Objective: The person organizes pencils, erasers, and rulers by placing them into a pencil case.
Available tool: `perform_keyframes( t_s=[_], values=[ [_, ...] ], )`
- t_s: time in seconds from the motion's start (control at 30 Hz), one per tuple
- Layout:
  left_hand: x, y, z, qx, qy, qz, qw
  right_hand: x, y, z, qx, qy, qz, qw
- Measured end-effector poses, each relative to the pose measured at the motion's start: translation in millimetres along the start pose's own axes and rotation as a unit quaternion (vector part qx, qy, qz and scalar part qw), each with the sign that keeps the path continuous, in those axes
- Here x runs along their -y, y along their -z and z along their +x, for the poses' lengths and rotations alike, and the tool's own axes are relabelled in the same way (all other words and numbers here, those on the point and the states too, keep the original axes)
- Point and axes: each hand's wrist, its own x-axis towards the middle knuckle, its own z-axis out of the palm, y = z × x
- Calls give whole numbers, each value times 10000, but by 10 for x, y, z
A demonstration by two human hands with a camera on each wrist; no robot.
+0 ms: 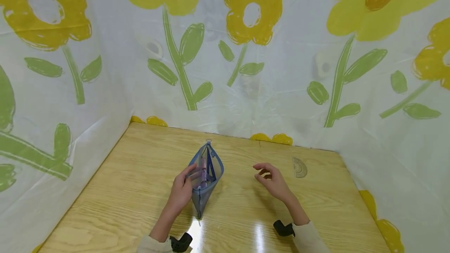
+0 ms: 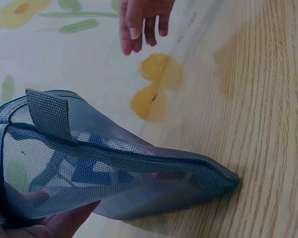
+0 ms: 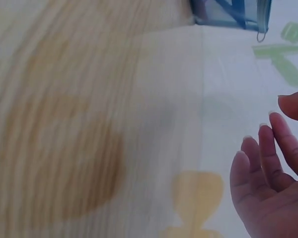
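A blue-grey mesh zip pouch [image 1: 202, 201] stands upright on the table with its top gaping. My left hand [image 1: 180, 191] grips its left side, thumb and fingers at the wall. Inside the pouch are a pink pen-like item [image 1: 204, 171] and a blue triangular ruler [image 1: 210, 167]. The left wrist view shows a fabric tab [image 2: 48, 115] on the end of the pouch [image 2: 114, 163]. To the right, my right hand [image 1: 275, 182] hovers over the table with loosely bent fingers, holding nothing. A clear protractor [image 1: 299, 167] lies just beyond it on the right.
The light wooden table [image 1: 123, 190] meets a white sheet [image 1: 288, 100] printed with yellow flowers at its back and sides. A small wire ring [image 3: 261, 36] hangs at the far end of the pouch. Each wrist carries a black camera mount [image 1: 283, 228].
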Motion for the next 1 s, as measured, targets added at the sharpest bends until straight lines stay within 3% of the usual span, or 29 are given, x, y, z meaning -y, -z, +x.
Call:
perform_keyframes(
  t_s=[0.2,0.63,1.0],
  values=[
    [-11,-5,-6,25,-26,11,10000,-80,130,-102,-56,-337,-21,9994],
    [-10,-24,-21,39,-23,12,10000,-169,390,-245,-336,-349,-39,9988],
    [-1,-36,-3,23,-68,9,10000,-233,497,-303,-399,-246,-175,9987]
  ],
)
